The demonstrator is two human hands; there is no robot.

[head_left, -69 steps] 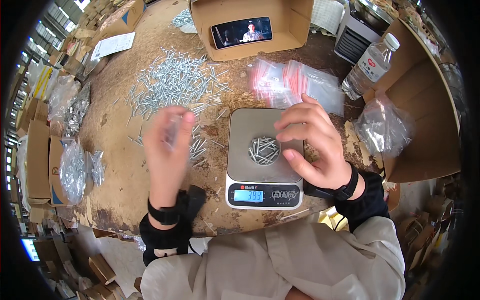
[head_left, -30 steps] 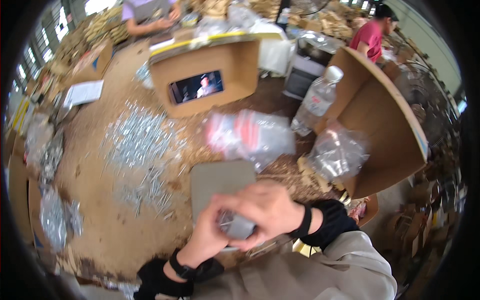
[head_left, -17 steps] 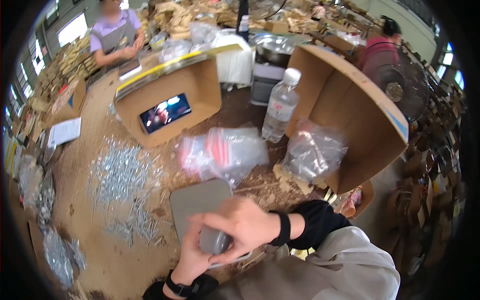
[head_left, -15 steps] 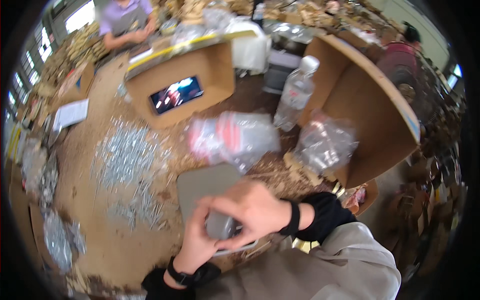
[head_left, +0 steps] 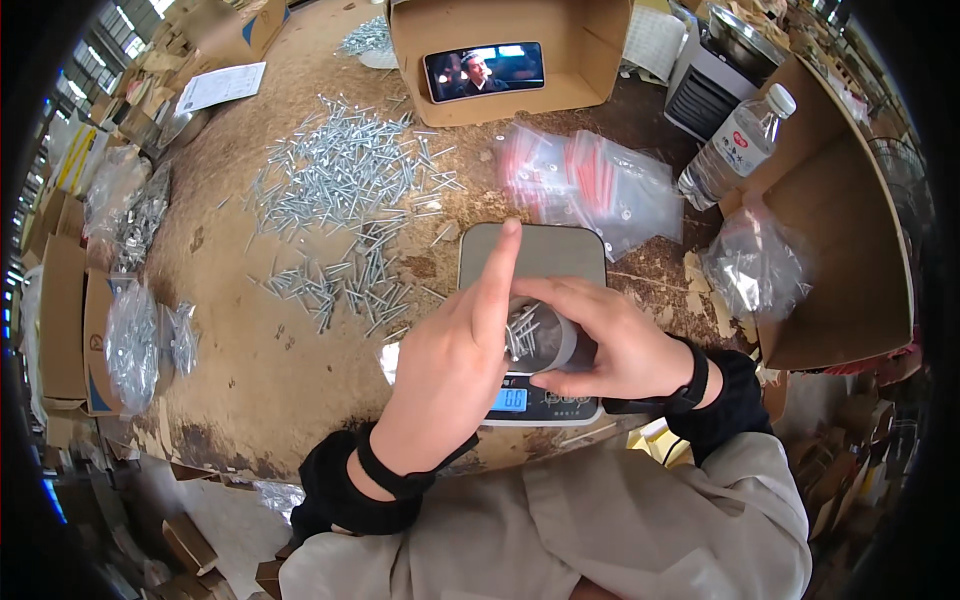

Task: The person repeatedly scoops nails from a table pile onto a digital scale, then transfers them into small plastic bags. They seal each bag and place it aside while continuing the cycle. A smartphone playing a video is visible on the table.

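My right hand (head_left: 620, 345) is wrapped round a grey cup (head_left: 562, 345), held over a flat kitchen scale (head_left: 535, 240). Silvery screws (head_left: 521, 332) show at the mouth of the cup, which faces my left hand. My left hand (head_left: 455, 350) is right beside that mouth, its index finger stretched out straight; its other fingers are mostly hidden. Part of the scale's grey plate and its lit blue display can be seen around my hands. A large pile of loose screws (head_left: 340, 180) lies left of the scale, with a smaller group (head_left: 345, 285) nearer me.
Clear zip bags with red strips (head_left: 590, 180) lie beyond the scale. A phone (head_left: 485, 70) leans in a cardboard box (head_left: 590, 60). At right stand a water bottle (head_left: 738, 147), a crumpled plastic bag (head_left: 757, 262) and an open carton (head_left: 840, 250). Filled plastic bags (head_left: 135, 345) are at left.
The view has shifted, showing more of the near side. My left hand has come off its grip round the cup, with its index finger now extended. Screws now show at the cup's mouth.
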